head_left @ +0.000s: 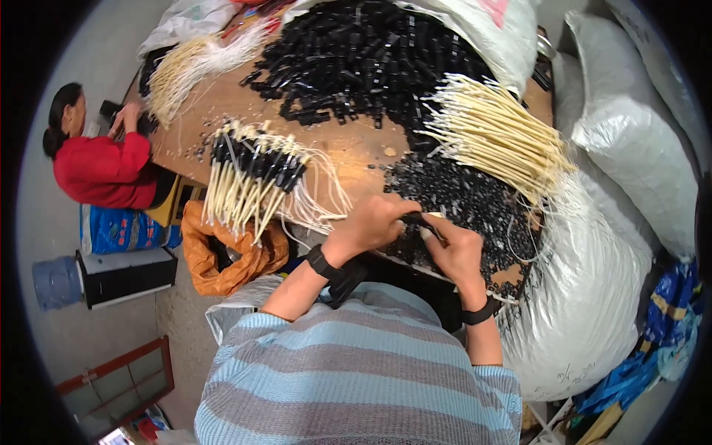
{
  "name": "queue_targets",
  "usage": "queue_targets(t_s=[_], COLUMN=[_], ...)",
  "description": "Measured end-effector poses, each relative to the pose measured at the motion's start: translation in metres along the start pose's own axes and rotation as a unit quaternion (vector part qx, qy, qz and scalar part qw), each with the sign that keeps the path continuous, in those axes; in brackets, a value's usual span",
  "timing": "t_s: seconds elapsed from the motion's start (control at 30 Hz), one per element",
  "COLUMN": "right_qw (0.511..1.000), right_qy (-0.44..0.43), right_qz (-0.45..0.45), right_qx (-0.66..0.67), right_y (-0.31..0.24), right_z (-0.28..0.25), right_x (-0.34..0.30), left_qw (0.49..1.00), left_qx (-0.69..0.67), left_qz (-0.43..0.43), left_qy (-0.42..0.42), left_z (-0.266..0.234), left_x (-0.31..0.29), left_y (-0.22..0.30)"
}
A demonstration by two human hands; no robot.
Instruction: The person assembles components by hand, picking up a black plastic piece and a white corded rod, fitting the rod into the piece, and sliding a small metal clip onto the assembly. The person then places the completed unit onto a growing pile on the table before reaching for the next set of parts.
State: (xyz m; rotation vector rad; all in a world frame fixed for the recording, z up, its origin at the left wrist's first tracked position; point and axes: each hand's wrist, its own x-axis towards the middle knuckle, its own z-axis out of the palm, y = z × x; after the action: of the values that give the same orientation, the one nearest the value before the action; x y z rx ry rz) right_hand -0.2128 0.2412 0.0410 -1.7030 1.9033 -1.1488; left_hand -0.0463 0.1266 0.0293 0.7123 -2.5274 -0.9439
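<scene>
My left hand [368,223] and my right hand [454,248] meet above the near edge of the table. Both are closed, their fingertips pinching a small black plastic piece [413,219] between them. Its exact shape is mostly covered by my fingers. Just beyond my right fingers lies a spread of tiny black parts [467,194]. Left of my left hand, a row of cream cords fitted with black plastic sleeves [256,170] overhangs the table edge, white strings trailing from it. A thick bundle of plain cream cords [500,137] lies beyond my right hand.
Larger black plastic pieces [371,55] are heaped at the back of the wooden table [345,159]. White sacks [586,297] bulge along the right side. An orange sack [194,256] stands below the left edge. A person in red [104,167] works at the far left.
</scene>
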Motion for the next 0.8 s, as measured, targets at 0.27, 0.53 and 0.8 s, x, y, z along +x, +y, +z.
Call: queue_targets(t_s=[0.27,0.53,0.8], right_qw=[0.987,0.99,0.995], right_qy=[-0.032,0.043,-0.067], right_qz=[0.146,-0.025,-0.076], right_qx=[0.064,0.133,-0.021], right_y=[-0.017,-0.05,-0.035], right_z=[0.021,0.018,0.045], right_x=[0.013,0.03,0.025], left_qw=[0.995,0.936,0.843], left_qx=[0.093,0.23,0.357], left_qz=[0.018,-0.066,-0.172], left_qy=[0.01,0.259,0.364], left_z=[-0.021,-0.098,-0.138], left_x=[-0.013,-0.055,-0.063], left_y=[0.007,-0.052,-0.085])
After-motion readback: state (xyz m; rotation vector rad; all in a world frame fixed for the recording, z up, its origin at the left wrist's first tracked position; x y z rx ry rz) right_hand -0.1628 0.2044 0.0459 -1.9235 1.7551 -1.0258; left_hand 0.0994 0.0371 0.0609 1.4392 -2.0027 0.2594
